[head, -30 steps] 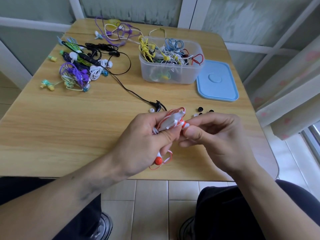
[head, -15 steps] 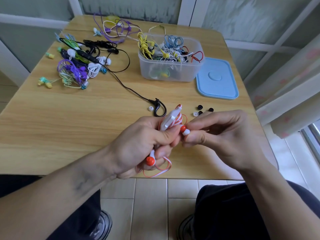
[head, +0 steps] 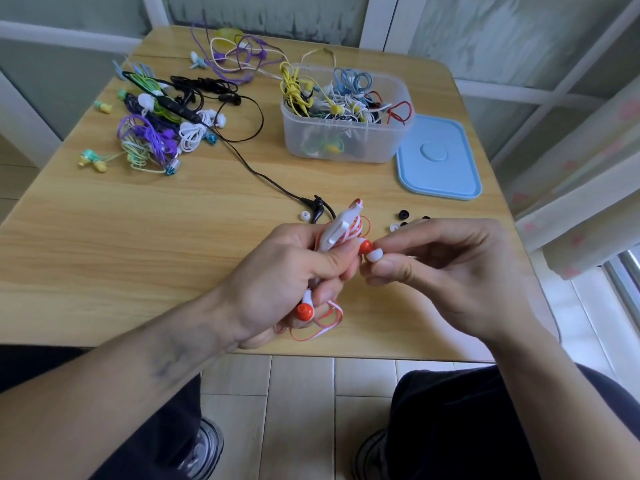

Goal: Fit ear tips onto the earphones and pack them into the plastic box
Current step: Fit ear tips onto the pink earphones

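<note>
left hand [head: 277, 271]: curled round bundled orange-white earphones [head: 341, 230], cable loops hanging below the fist, second bud [head: 304, 310] poking out underneath
right hand [head: 450, 271]: thumb and forefinger pinching white ear tip [head: 374, 254], pressed against orange bud [head: 364, 245]
location: held above near edge of tabletop [head: 138, 254], right of centre
handling: very light; tip soft, squashy, likely slippery and easy to drop; cable limp, tangles
where to hold: bud by hard shell, tip by its skirt, push straight on
plastic box [head: 346, 133]: open, part full of earphones, towards far right corner
lid [head: 438, 157]: flat, touching box on its right
spare tips [head: 401, 220]: loose, just beyond right hand
unpacked pile [head: 156, 133]: far left corner
</note>
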A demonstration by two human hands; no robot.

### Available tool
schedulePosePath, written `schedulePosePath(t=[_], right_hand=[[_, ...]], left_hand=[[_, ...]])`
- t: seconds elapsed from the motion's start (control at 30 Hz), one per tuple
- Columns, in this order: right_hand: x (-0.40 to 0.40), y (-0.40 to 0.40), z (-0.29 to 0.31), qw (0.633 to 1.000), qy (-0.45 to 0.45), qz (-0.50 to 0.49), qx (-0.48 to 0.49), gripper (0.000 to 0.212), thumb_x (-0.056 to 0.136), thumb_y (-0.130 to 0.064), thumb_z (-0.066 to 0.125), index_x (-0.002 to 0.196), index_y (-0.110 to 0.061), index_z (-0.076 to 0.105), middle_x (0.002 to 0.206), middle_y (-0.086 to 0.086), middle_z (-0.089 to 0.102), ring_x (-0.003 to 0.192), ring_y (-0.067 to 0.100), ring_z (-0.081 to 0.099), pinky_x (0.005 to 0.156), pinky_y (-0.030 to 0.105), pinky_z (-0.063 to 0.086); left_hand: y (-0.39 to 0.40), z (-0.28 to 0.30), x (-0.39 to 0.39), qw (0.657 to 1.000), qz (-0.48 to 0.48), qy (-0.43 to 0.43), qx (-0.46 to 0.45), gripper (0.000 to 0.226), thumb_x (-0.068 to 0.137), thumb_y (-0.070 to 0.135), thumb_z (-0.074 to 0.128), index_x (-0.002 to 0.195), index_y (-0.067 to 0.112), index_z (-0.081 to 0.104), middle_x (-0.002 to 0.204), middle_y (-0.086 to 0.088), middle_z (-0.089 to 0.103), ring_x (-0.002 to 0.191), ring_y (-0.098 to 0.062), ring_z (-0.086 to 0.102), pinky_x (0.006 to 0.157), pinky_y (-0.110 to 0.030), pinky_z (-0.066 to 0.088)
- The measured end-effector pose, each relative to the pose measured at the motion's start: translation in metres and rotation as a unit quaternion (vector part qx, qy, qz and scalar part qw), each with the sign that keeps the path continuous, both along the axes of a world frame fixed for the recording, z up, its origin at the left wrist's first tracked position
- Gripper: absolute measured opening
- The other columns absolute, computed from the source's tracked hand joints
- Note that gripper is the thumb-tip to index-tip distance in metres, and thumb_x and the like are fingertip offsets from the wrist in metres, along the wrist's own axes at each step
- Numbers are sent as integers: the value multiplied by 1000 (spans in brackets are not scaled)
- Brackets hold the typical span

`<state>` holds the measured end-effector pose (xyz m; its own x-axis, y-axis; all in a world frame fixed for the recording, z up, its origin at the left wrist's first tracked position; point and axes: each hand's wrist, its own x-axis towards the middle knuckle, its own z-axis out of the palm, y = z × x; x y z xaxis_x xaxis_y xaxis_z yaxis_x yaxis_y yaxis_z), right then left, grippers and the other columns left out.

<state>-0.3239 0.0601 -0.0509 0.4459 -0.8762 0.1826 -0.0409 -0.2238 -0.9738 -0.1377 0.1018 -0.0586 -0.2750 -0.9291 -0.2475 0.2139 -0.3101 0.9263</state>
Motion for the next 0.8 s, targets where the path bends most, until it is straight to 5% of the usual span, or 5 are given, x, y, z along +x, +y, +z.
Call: schedulePosePath(t=[0.3, 0.8], right_hand=[[2, 2, -4, 999, -25, 4, 28, 16, 66, -3, 78, 82, -2, 75, 75, 10, 76, 63, 27, 74, 64, 30, 60], [3, 2, -8, 996, -60, 24, 64, 12, 65, -17, 80, 77, -16, 81, 77, 13, 76, 66, 30, 74, 64, 33, 60]], left_hand=[[2, 0, -1, 999, -9, -25, -22, 25, 83, 28, 56, 58, 22, 59, 43, -3, 36, 30, -9, 23, 35, -11, 19], [5, 1, -3, 989, 6, -91, -113, 28, 86, 25, 55, 61, 12, 52, 43, -3, 36, 36, -11, 26, 39, -17, 26]])
